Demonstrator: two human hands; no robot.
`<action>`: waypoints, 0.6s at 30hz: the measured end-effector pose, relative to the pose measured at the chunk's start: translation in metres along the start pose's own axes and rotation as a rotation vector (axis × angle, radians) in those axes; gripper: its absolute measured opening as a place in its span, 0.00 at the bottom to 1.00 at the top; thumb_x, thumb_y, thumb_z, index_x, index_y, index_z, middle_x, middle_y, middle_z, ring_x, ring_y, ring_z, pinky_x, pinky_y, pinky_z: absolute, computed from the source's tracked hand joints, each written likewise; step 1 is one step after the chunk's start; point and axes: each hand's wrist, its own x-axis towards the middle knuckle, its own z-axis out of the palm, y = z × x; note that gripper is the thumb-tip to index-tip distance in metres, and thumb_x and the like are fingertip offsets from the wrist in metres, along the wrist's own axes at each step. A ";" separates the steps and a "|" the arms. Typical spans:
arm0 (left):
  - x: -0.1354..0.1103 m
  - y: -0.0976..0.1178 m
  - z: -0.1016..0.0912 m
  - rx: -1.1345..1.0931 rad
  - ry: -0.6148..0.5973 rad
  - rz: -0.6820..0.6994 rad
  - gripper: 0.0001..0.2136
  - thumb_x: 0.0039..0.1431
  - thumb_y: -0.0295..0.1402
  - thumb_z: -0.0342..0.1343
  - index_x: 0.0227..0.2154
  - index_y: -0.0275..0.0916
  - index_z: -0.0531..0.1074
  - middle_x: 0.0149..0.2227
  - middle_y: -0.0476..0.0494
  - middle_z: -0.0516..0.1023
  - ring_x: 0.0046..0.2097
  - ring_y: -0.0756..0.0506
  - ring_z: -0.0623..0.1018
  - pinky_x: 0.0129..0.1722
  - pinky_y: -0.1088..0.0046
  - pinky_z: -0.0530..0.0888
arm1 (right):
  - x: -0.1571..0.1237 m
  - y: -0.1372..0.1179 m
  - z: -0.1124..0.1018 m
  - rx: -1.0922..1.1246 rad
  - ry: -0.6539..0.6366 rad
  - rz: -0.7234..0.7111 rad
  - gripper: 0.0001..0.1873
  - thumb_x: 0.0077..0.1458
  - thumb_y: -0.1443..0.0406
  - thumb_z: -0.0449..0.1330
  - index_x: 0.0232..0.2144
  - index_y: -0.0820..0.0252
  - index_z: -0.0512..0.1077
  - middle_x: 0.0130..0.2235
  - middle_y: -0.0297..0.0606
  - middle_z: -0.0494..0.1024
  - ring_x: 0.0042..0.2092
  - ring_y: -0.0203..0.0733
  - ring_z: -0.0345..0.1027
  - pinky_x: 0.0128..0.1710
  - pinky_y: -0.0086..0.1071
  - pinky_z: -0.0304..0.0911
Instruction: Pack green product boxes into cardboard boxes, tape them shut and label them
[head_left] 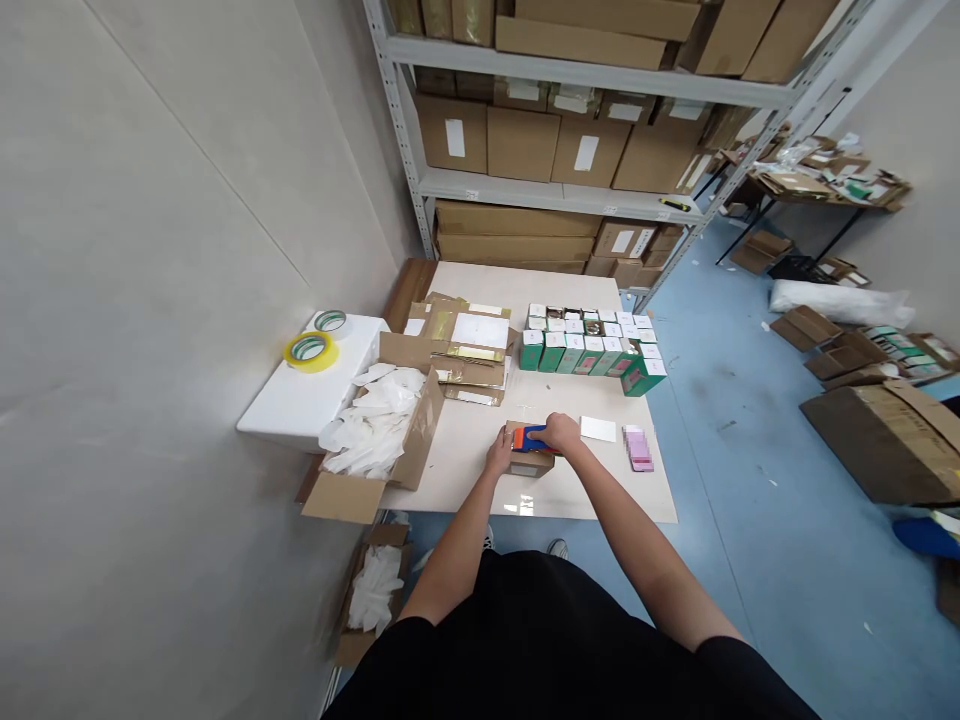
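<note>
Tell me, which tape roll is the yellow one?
The near roll on the white ledge, closest to the camera. The far roll just behind it looks pale, not yellow.

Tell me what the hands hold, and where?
Right hand grips a blue-and-orange tool by its right end; left hand holds a cardboard box by its left side.

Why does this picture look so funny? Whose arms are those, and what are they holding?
The camera sits on a person's head and looks down, so you see their own two arms. The right hand grips a blue and orange tool, likely a tape dispenser, on top of a small brown box. The left hand rests against that box. On the table are also rows of green boxes, a pink stack, a white card and, at its edge, a big carton of white packets.
</note>
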 end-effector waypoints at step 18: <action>-0.004 0.014 0.034 0.087 -0.015 0.023 0.30 0.72 0.52 0.37 0.69 0.42 0.59 0.67 0.40 0.68 0.67 0.39 0.69 0.65 0.64 0.65 | -0.020 0.188 -0.006 0.004 0.035 0.173 0.29 0.50 0.40 0.66 0.34 0.60 0.80 0.38 0.48 0.83 0.40 0.51 0.78 0.32 0.31 0.61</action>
